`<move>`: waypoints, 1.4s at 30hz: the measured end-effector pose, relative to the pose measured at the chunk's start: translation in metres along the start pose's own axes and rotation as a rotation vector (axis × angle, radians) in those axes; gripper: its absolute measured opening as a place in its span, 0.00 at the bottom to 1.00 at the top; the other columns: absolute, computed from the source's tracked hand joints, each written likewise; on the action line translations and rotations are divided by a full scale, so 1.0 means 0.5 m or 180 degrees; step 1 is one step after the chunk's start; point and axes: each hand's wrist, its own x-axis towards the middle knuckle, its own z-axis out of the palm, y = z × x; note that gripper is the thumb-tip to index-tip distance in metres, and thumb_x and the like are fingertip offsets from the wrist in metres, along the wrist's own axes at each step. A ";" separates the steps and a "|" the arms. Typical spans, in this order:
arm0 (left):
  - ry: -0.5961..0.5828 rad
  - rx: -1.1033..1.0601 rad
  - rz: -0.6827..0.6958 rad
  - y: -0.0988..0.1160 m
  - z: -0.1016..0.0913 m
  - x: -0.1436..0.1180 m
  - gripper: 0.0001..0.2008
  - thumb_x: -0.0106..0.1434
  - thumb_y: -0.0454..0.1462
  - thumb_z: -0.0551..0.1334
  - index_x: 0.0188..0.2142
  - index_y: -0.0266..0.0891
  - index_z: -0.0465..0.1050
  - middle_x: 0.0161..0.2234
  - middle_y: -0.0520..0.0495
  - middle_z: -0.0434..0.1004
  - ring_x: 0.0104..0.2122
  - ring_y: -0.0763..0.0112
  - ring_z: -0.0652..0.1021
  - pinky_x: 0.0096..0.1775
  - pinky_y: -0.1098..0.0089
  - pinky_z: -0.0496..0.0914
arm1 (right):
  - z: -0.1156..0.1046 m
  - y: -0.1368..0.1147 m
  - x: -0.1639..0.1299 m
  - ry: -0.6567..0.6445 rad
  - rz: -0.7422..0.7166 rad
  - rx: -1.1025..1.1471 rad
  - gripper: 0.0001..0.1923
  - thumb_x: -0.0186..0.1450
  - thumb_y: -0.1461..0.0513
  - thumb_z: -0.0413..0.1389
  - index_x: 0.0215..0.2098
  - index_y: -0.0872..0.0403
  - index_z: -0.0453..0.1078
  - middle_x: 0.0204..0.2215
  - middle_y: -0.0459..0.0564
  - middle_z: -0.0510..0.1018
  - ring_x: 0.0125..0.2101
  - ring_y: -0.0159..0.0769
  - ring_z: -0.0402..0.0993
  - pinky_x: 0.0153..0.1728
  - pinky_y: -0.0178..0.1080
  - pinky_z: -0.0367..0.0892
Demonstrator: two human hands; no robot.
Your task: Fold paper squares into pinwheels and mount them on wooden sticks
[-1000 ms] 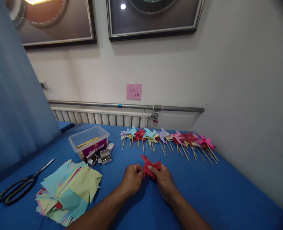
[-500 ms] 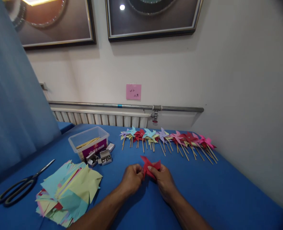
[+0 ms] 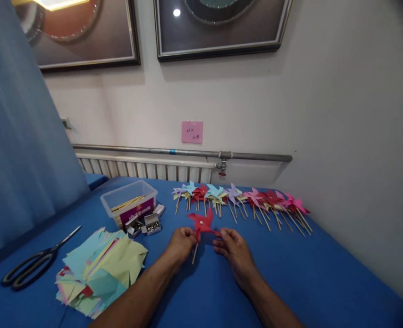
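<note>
Between my hands is a red paper pinwheel with a shiny pin at its centre. Its thin wooden stick points down toward me. My left hand is closed, pinching the pinwheel's lower left side; its fingertips partly hide what they grip. On the other side, my right hand pinches the tip of the right blade between thumb and forefinger, with its other fingers loosely curled.
Many finished pinwheels lie in a row at the back. Left stand a clear plastic box of wooden sticks and small boxes of metal pins. Nearer are a pile of coloured paper and black scissors on the blue cloth.
The pinwheel has turned its face toward me, so its blades, pin and stick now show. My right hand has shifted from its middle to the right blade's tip; my left moved slightly left.
</note>
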 end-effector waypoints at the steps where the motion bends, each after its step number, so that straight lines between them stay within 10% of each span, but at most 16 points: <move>1: 0.0068 -0.0062 -0.0031 0.003 -0.004 0.003 0.11 0.47 0.40 0.65 0.20 0.40 0.63 0.13 0.58 0.59 0.15 0.80 0.60 0.20 0.75 0.52 | 0.002 0.004 -0.001 -0.0009 -0.0021 -0.0122 0.22 0.51 0.47 0.68 0.32 0.53 0.71 0.26 0.45 0.78 0.23 0.33 0.74 0.25 0.36 0.69; 11: -0.0080 -0.0739 0.0052 0.000 0.017 -0.017 0.07 0.42 0.36 0.65 0.21 0.37 0.67 0.14 0.56 0.64 0.16 0.80 0.61 0.21 0.74 0.52 | 0.035 0.040 -0.042 -0.1004 0.0012 -0.1017 0.18 0.59 0.47 0.60 0.25 0.52 0.68 0.13 0.39 0.68 0.12 0.26 0.60 0.16 0.31 0.55; 22: 0.0061 -0.0263 0.0265 0.000 0.019 -0.013 0.14 0.45 0.45 0.68 0.23 0.36 0.71 0.16 0.56 0.65 0.18 0.78 0.62 0.24 0.73 0.55 | 0.035 0.035 -0.028 -0.0457 -0.0001 -0.0928 0.17 0.57 0.48 0.59 0.23 0.51 0.65 0.11 0.37 0.66 0.11 0.26 0.57 0.14 0.31 0.53; 30: 0.0157 0.1283 0.1134 -0.022 0.036 -0.034 0.05 0.55 0.33 0.61 0.24 0.37 0.72 0.22 0.53 0.71 0.24 0.74 0.68 0.28 0.73 0.57 | 0.021 0.030 -0.008 -0.0183 -0.0084 -0.0794 0.17 0.56 0.48 0.59 0.21 0.51 0.65 0.10 0.38 0.65 0.11 0.27 0.57 0.15 0.32 0.53; 42: 0.0312 0.1767 0.1421 -0.030 0.040 -0.038 0.07 0.56 0.30 0.58 0.25 0.37 0.73 0.26 0.49 0.75 0.28 0.71 0.71 0.33 0.72 0.59 | 0.032 0.030 -0.013 -0.0114 -0.0018 -0.0668 0.16 0.53 0.48 0.60 0.23 0.50 0.66 0.14 0.40 0.68 0.13 0.28 0.59 0.15 0.33 0.54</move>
